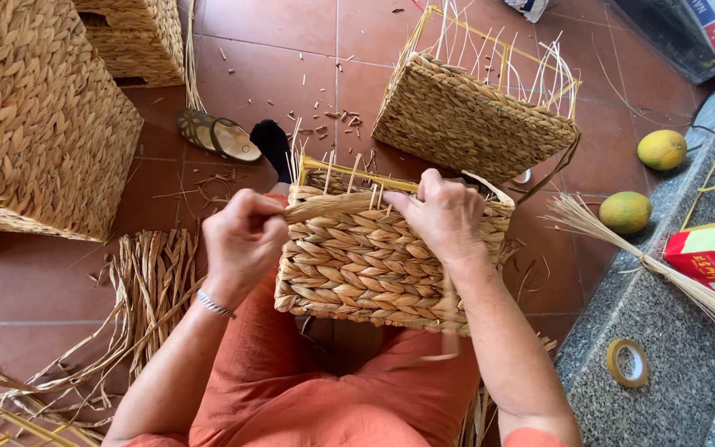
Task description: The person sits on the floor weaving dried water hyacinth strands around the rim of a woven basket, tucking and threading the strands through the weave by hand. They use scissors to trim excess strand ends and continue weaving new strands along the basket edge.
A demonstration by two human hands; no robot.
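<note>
Half-woven basket (374, 261) resting on the person's lap, near centre.
Left hand (242, 240) is pinching a flat straw strand (333, 205) shut between its fingers; right hand (444, 217) is clamping the basket's top rim. Likely light, stiff-walled over a yellow frame; strand looks pliable, probably brittle. Tan, braided rows.
</note>
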